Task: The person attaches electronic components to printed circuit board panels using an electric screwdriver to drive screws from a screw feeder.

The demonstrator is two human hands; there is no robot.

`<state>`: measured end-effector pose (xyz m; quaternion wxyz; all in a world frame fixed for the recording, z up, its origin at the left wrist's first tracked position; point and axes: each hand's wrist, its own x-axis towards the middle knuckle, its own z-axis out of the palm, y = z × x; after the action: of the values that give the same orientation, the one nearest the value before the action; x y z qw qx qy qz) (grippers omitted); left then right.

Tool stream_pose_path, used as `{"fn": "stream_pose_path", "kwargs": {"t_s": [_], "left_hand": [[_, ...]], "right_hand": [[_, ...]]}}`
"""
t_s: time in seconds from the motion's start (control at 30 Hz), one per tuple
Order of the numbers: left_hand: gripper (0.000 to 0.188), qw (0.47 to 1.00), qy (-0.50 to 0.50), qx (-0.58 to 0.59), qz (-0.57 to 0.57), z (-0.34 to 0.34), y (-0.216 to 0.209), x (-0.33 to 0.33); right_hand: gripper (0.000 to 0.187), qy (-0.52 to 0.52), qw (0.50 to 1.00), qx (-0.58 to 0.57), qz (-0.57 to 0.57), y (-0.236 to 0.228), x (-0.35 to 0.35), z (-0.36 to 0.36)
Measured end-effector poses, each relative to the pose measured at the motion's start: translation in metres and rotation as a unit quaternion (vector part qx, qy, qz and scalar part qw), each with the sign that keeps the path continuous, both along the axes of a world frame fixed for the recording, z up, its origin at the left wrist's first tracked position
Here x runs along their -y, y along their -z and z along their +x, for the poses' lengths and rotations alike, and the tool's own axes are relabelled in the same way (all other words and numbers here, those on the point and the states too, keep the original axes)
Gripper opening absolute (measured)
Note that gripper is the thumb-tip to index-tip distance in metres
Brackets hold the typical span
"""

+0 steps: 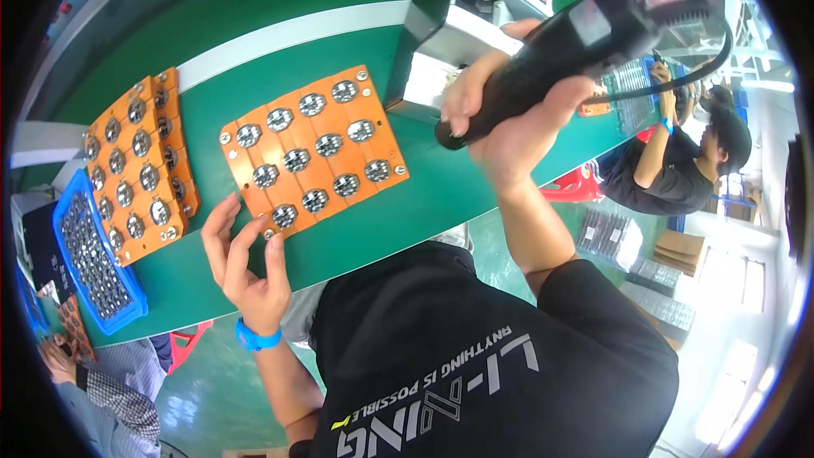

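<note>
An orange board (309,157) carries rows of round black-and-silver parts and lies on the green table in front of me. My left hand (253,276), with a blue band at the wrist, rests at the board's near left corner. Its fingers are apart, the tips at the edge of the board. Raised to the right of the board, my right hand (517,131) is wrapped round a black corded electric screwdriver (564,47). The tool is tilted, its cable end up and to the right. Its lower end is close to my fingers, and no bit can be made out.
Stacked orange boards (136,161) with similar parts stand at the left, beside a blue tray (100,263) of small round parts. A grey-and-black machine (415,59) sits behind the board. Other people (678,161) work at the right and lower left.
</note>
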<state>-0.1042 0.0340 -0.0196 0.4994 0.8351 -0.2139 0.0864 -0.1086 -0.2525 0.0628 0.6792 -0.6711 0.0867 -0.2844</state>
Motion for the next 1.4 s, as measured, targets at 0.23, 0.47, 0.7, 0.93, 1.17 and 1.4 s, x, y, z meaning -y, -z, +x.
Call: {"fn": "stream_pose_path", "kwargs": {"t_s": [0.23, 0.47, 0.7, 0.93, 1.17, 1.4], "left_hand": [[0.016, 1.000, 0.021, -0.015, 0.005, 0.004, -0.005, 0.000], [0.014, 1.000, 0.003, 0.004, 0.008, 0.004, -0.001, 0.000], [0.015, 1.000, -0.001, 0.023, 0.009, 0.006, 0.000, -0.007], [0.015, 1.000, 0.003, 0.015, -0.001, 0.007, -0.001, -0.007], [0.019, 1.000, 0.016, 0.018, 0.012, 0.005, -0.005, 0.001], [0.019, 0.999, 0.039, 0.008, 0.019, 0.004, -0.002, 0.000]], "right_hand": [[0.107, -0.235, 0.970, 0.035, 0.050, 0.011, -0.074, -0.012], [0.102, -0.274, 0.953, 0.120, 0.056, 0.048, -0.117, 0.011], [0.096, -0.287, 0.946, 0.140, 0.056, 0.052, -0.129, 0.018], [0.084, -0.284, 0.952, 0.020, 0.109, 0.050, -0.147, 0.026], [0.093, -0.253, 0.965, 0.057, 0.026, 0.049, -0.145, 0.040], [0.120, -0.187, 0.982, 0.032, 0.016, -0.006, -0.085, 0.009]]}}
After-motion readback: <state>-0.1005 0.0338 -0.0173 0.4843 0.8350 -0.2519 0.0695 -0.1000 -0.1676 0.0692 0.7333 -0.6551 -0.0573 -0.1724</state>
